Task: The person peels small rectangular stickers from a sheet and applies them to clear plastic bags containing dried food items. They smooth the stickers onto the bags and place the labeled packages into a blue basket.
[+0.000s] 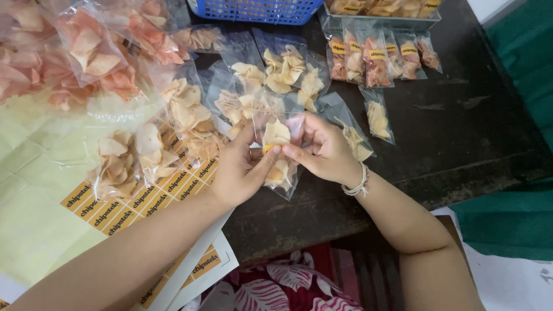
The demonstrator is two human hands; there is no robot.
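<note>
Both hands, the left hand (239,170) and right hand (322,150), pinch one clear chip bag (280,151) above the desk (461,132), fingers clamped on its front, steadying it beside the sticker sheet (144,198).

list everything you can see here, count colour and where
held chip bag: one, clear with pale yellow chips, centre, between both hands
unlabelled chip bags: several, clear with pale chips, on the table above the hands
labelled chip bags: about five, orange-pink chips with yellow stickers, upper right
large chip bags: several, pink-orange chips, upper left
sticker sheet: at least two, white with yellow-orange stickers, lower left
basket: one, blue, top edge
table: one, dark, right side
bracelet: one, white beaded, right wrist
left hand: pinching the held bag
right hand: gripping the held bag
</note>
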